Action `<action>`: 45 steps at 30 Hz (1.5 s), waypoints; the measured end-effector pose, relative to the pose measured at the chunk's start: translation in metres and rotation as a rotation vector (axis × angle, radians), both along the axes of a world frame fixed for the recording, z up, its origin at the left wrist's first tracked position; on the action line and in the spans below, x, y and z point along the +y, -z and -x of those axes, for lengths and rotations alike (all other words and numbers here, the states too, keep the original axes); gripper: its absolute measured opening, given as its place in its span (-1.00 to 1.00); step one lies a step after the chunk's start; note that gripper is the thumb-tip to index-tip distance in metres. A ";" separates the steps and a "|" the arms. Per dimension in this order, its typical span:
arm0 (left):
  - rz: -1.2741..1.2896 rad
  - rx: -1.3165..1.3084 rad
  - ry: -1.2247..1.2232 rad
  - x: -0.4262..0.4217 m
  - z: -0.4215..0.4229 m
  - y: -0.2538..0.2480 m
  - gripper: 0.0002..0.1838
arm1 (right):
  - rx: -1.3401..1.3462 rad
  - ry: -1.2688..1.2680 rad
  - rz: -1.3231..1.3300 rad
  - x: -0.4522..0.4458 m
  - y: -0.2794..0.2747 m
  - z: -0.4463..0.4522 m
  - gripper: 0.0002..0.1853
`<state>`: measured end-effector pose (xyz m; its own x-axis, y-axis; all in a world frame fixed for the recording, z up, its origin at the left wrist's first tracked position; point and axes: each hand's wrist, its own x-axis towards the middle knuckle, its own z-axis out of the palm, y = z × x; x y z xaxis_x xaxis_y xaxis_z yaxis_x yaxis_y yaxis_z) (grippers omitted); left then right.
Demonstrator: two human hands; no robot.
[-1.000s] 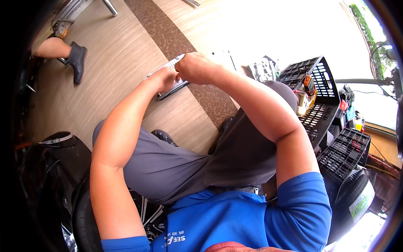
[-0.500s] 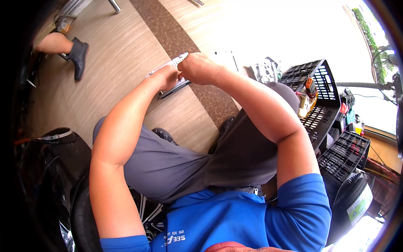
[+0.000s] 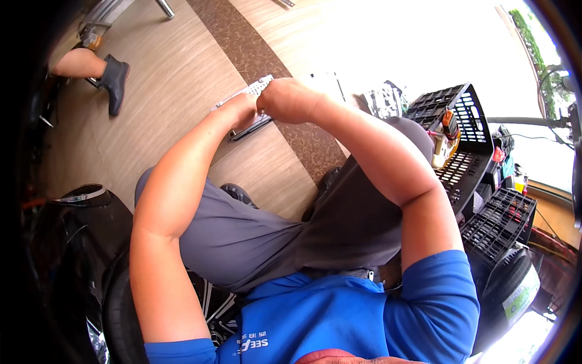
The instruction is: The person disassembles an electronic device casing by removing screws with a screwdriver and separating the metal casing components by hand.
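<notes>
Both of my hands meet over a light, flat metallic piece (image 3: pixel 262 84) that lies above the floor, with a dark edge along its lower side. My left hand (image 3: pixel 242 110) is at its lower left part, fingers curled and mostly hidden. Bent at the wrist, my right hand (image 3: pixel 282 100) is closed beside it, its fingertips turned down and touching or nearly touching my left hand. What sits between the fingers is too small and covered to make out.
Black plastic crates (image 3: pixel 470 130) with tools stand at the right, above a tyre (image 3: pixel 515 285). A black glossy object (image 3: pixel 79 224) is at the lower left. Another person's booted foot (image 3: pixel 113 84) rests on the floor (image 3: pixel 163 79) at the upper left.
Both hands stay at the piece, with only slight shifts of the fingers. The whole view has moved a little; the other person's boot appears slightly higher and to the right.
</notes>
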<state>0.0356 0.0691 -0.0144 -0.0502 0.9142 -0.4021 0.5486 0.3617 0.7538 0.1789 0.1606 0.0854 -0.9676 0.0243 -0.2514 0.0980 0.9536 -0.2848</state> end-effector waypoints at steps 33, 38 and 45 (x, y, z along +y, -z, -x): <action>-0.112 0.286 0.231 -0.001 0.007 0.004 -0.78 | -0.022 0.018 -0.080 -0.008 -0.005 0.000 -0.83; -0.117 0.305 0.260 -0.003 0.000 -0.014 -0.76 | 0.012 0.013 -0.011 -0.005 -0.004 -0.004 -0.82; -0.025 0.328 0.284 0.001 0.006 0.000 -0.79 | 0.049 0.074 -0.076 0.002 -0.002 -0.002 -0.86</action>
<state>0.0299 0.0699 -0.0146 0.0830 0.9194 -0.3846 0.8354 0.1462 0.5298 0.1807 0.1628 0.0877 -0.9736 0.1129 -0.1986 0.1562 0.9633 -0.2183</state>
